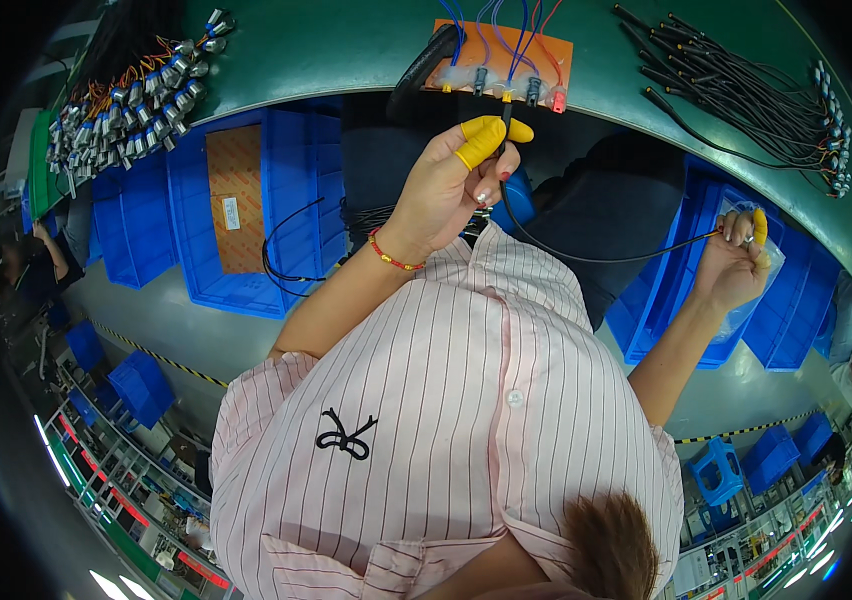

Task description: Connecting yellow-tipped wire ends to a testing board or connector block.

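At the front edge of the green table, my left hand (pixel 451 180) is closed in a pinch, yellow finger cots on its thumb and a fingertip. It grips one end of a thin black cable (pixel 586 259), which meets a yellow socket (pixel 507 97) on an orange board (pixel 553 57). Whether the tip is fully seated I cannot tell. The cable sags across in front of me to my right hand (pixel 731 265). That hand, with a yellow cot on one finger, is closed on the cable's other end, out over a blue bin.
Blue and red wires rise from the board; a black handle-like piece (pixel 423 72) lies beside it. Silver-blue connectors (pixel 141 115) are heaped at the left. A bundle of black cables (pixel 736 85) lies right. Blue bins (pixel 286 200) stand below the table edge.
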The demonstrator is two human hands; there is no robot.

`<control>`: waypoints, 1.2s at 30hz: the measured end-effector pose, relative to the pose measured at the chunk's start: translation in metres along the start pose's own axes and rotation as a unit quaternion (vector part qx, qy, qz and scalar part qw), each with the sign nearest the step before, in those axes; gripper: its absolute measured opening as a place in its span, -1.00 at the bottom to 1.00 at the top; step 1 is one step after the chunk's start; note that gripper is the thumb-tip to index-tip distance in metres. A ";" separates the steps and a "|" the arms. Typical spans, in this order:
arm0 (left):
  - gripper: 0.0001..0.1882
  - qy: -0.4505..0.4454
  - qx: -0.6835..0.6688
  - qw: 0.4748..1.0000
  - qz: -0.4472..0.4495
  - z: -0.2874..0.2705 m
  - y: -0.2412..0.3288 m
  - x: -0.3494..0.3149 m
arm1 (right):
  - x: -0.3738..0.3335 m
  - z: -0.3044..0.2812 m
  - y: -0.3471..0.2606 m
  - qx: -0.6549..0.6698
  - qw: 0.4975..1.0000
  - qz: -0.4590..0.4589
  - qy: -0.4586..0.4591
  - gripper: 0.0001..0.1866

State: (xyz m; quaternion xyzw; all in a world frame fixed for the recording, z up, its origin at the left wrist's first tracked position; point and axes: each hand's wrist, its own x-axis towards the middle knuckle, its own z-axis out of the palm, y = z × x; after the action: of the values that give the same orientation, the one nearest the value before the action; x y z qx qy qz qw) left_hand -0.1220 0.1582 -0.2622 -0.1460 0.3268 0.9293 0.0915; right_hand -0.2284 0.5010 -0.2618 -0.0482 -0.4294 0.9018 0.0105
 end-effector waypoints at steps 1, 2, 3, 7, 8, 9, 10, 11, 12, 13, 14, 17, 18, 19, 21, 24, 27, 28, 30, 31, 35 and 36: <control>-0.62 -0.002 -0.016 1.000 0.005 0.001 0.001 0.000 | 0.001 -0.004 0.000 0.005 1.000 0.005 -0.031 -0.54; -0.62 -0.005 -0.031 0.999 0.010 0.004 0.002 0.000 | 0.002 -0.008 0.000 0.011 0.998 0.011 -0.061 -0.54; -0.62 -0.007 -0.047 0.999 0.014 0.005 0.002 0.001 | 0.002 -0.011 0.001 0.008 0.999 0.008 -0.032 -0.54; -0.64 0.001 -0.010 1.000 0.028 -0.001 0.001 0.001 | 0.003 -0.009 0.002 0.011 0.998 0.016 -0.057 -0.53; -0.65 0.006 0.010 0.999 0.034 -0.002 0.000 0.002 | 0.005 -0.016 0.001 0.015 0.995 0.021 -0.098 -0.52; -0.66 0.010 0.031 0.999 0.040 -0.003 -0.001 0.003 | 0.006 -0.023 0.001 0.009 0.997 0.019 -0.074 -0.52; -0.67 0.018 0.035 0.998 0.039 -0.004 -0.001 0.003 | 0.006 -0.018 0.004 0.006 0.999 0.020 -0.051 -0.51; -0.68 0.026 0.040 0.998 0.038 -0.004 -0.001 0.003 | 0.005 -0.015 0.007 0.002 0.999 0.020 -0.027 -0.50; -0.70 0.035 0.045 0.998 0.037 -0.004 0.000 0.003 | 0.004 -0.012 0.009 0.004 0.999 0.028 -0.022 -0.50; -0.71 0.037 0.046 0.998 0.037 -0.004 0.000 0.004 | 0.002 -0.009 0.009 0.004 0.999 0.035 -0.016 -0.49; -0.72 0.039 0.046 0.997 0.038 -0.004 0.000 0.005 | 0.002 -0.008 0.009 0.005 0.999 0.042 -0.011 -0.48; -0.74 0.047 0.049 0.997 0.038 -0.001 0.001 0.005 | 0.002 -0.011 0.008 0.014 0.999 0.048 -0.014 -0.47; -0.75 0.050 0.050 0.997 0.038 0.001 0.002 0.005 | 0.002 -0.012 0.008 0.016 0.999 0.049 -0.015 -0.47; -0.77 0.058 0.040 0.997 0.035 0.002 0.003 0.005 | 0.002 -0.013 0.008 0.017 0.998 0.050 -0.016 -0.47; -0.81 0.075 0.020 0.997 0.029 0.007 0.006 0.005 | 0.002 -0.013 0.009 0.018 0.998 0.053 -0.014 -0.47; -0.83 0.089 0.023 0.995 0.025 0.012 0.010 0.005 | 0.003 -0.014 0.010 0.020 0.998 0.060 -0.012 -0.47; -0.77 0.089 0.025 0.996 0.012 0.011 0.010 0.006 | 0.004 -0.015 0.010 0.027 0.997 0.067 -0.018 -0.47; -0.77 0.091 0.013 0.996 0.009 0.011 0.010 0.007 | 0.003 -0.015 0.011 0.025 0.997 0.067 -0.016 -0.46; -0.77 0.095 -0.010 0.995 0.004 0.013 0.012 0.007 | 0.003 -0.015 0.011 0.025 0.997 0.071 -0.015 -0.46; -0.77 0.096 -0.021 0.995 0.002 0.013 0.012 0.008 | 0.004 -0.015 0.011 0.028 0.997 0.074 -0.017 -0.46; -0.78 0.087 -0.036 0.996 0.005 0.011 0.012 0.011 | 0.005 -0.016 0.011 0.030 0.996 0.080 -0.017 -0.47; -0.78 0.082 -0.033 0.996 0.008 0.010 0.012 0.011 | 0.005 -0.015 0.011 0.028 0.996 0.081 -0.016 -0.47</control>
State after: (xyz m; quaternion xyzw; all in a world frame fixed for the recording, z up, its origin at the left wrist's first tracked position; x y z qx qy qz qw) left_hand -0.1378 0.1560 -0.2512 -0.2219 0.3034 0.9252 0.0517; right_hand -0.2318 0.5064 -0.2800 -0.0683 -0.3988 0.9120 -0.0675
